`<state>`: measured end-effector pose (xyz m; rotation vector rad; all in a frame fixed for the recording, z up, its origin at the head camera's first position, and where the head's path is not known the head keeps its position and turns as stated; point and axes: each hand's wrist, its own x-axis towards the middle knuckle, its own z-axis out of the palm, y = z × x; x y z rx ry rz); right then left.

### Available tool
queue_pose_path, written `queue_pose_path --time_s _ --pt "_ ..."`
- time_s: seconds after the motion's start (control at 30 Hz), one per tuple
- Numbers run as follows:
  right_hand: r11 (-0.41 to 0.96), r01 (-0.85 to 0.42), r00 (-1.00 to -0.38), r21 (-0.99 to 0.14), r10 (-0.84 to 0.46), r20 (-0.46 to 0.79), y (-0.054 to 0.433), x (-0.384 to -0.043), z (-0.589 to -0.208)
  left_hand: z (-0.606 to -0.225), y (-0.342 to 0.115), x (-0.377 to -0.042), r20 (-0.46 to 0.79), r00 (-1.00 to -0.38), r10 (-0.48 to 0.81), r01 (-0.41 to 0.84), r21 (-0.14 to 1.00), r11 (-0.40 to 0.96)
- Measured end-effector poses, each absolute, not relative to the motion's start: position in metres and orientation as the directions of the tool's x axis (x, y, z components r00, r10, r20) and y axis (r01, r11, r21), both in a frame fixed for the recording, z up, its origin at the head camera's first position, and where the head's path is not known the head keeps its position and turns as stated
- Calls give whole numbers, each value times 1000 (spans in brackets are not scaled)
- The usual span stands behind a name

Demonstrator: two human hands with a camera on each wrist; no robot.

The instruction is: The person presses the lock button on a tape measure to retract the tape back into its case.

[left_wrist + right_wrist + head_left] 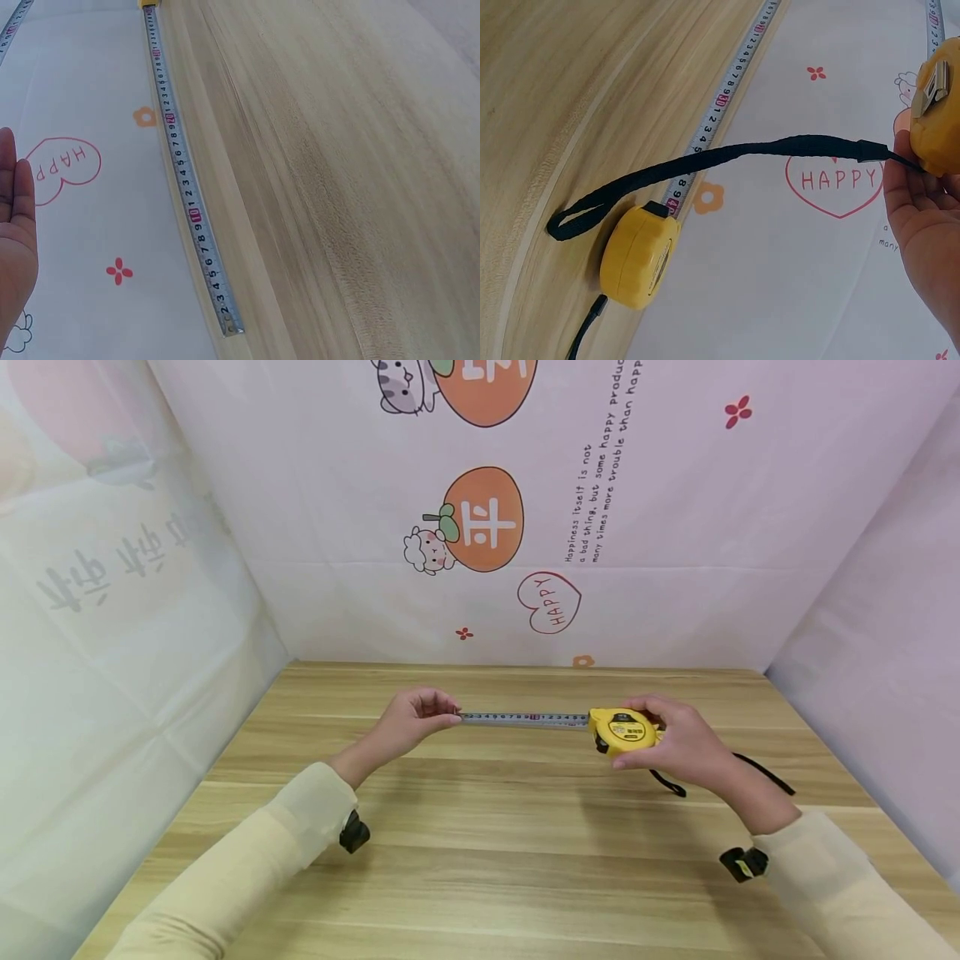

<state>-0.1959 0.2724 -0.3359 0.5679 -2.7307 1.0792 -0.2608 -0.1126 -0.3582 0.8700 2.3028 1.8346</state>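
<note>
My right hand (678, 739) grips a yellow tape measure (628, 732) by its case, with the thumb below and fingers above. From it a short length of metal blade (517, 718) runs left to my left hand (412, 722), whose thumb and fingertips pinch the blade's end. A second yellow tape measure (637, 259) lies on the table in the right wrist view, its long blade (184, 172) stretched out to a metal end hook (231, 330). The held case mostly hides this second one in the head view. A black wrist strap (727, 155) hangs from the held tape measure.
The wood-grain table (480, 860) ends at a printed cloth wall (375, 610) at the back. White cloth walls (877, 635) stand at the sides. Another black strap (765, 774) lies on the table right of my right hand.
</note>
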Motion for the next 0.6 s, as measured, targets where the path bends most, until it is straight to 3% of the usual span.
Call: queue_pose_path --time_s 0.6 --pt "665 -406 -914 -627 -302 272 269 -197 -336 -357 -108 -260 256 -841 476 363 920 147"
